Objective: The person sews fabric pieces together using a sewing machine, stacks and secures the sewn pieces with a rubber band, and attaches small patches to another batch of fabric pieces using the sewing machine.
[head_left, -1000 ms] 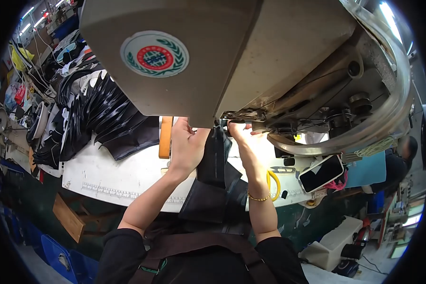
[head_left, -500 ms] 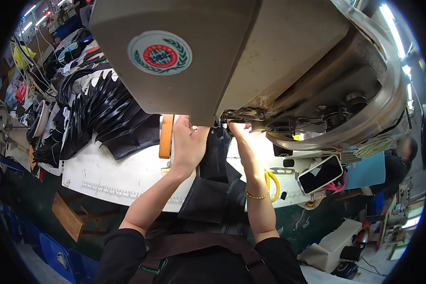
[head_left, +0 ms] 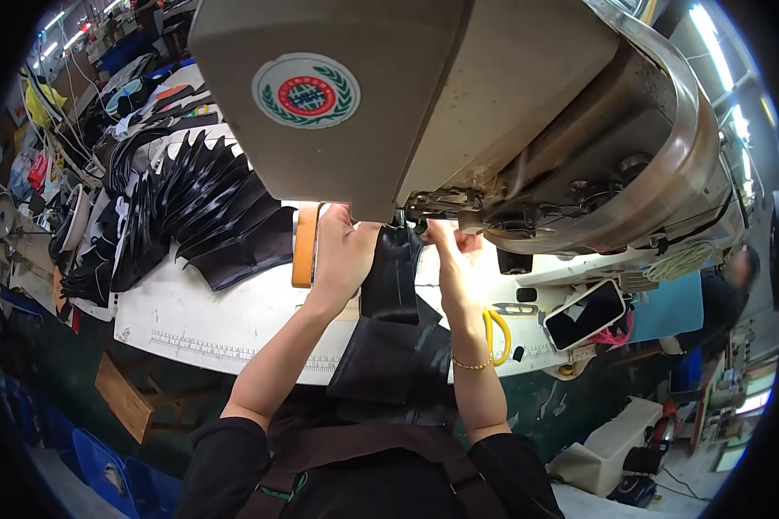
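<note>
The left hand lies along the left edge of the black piece, its fingertips hidden under the machine head, so I cannot tell whether it grips or only presses. The right hand is at the piece's upper right edge, fingers bent and partly lit out; whether they pinch the material is unclear too. The piece lies between them, its upper end under the machine.

Over the last second, the piece's near end has moved a little toward 12 o'clock, and more of the right hand's fingers shows. I judge the material is being fed under the machine in small, guided steps.

Just beside the left hand, at 9 o'clock, stands an orange bar; beyond it, toward 10, black pieces fan out over the white desk. Yellow handles lie by the right wrist at 5 o'clock, a phone at 4. Farther out, a person is at 3 o'clock, and a wooden board stands at 8 above the green floor.
</note>
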`<action>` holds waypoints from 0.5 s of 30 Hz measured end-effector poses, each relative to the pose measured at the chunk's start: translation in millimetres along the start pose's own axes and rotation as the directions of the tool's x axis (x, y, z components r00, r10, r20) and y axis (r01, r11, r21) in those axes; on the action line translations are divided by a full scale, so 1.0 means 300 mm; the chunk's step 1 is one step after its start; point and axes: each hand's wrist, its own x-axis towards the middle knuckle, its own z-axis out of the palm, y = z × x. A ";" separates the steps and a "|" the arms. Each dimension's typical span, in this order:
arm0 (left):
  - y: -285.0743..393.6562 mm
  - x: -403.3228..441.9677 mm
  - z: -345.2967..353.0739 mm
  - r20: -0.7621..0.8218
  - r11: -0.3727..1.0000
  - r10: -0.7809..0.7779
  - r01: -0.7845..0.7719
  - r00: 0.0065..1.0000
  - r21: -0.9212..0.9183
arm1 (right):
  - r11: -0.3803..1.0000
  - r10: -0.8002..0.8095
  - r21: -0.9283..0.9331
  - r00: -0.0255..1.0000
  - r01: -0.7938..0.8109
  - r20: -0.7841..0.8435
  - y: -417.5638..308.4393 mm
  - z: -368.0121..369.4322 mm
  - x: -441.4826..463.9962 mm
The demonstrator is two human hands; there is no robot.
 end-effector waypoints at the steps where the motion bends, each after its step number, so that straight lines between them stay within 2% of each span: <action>1: 0.004 -0.004 -0.004 -0.002 1.000 -0.001 0.001 1.000 0.001 | 0.998 -0.020 -0.052 0.999 0.018 -0.029 0.020 -0.016 -0.017; 3: 0.022 -0.015 -0.016 0.035 0.990 -0.081 0.085 0.996 -0.114 | 0.994 -0.039 -0.103 0.998 0.033 -0.053 -0.002 -0.047 -0.075; 4: 0.032 -0.022 -0.021 0.056 0.977 -0.120 0.128 0.991 -0.170 | 0.963 0.244 0.093 0.966 -0.252 0.086 -0.061 -0.057 -0.111; 5: 0.039 -0.032 -0.028 0.077 0.959 -0.159 0.173 0.984 -0.225 | 0.813 0.472 0.234 0.839 -0.533 0.270 -0.092 -0.063 -0.140; 6: 0.041 -0.050 -0.045 0.069 0.958 -0.166 0.177 0.984 -0.224 | 0.810 0.478 0.228 0.834 -0.540 0.276 -0.086 -0.067 -0.163; 10: 0.037 -0.193 -0.176 0.264 0.951 -0.218 0.265 0.939 -0.158 | 0.608 0.495 0.307 0.652 -0.732 0.574 -0.039 -0.045 -0.259; 11: 0.041 -0.231 -0.198 0.249 0.950 -0.229 0.272 0.941 -0.151 | 0.596 0.501 0.300 0.637 -0.744 0.586 -0.035 -0.035 -0.285; 13: 0.057 -0.309 -0.238 0.182 0.954 -0.297 0.298 0.937 0.024 | 0.798 0.492 0.082 0.723 -0.598 0.485 -0.040 -0.008 -0.334; 15: 0.069 -0.356 -0.275 0.105 0.925 -0.351 0.327 0.931 0.194 | 0.905 0.425 -0.164 0.809 -0.393 0.406 -0.043 0.015 -0.373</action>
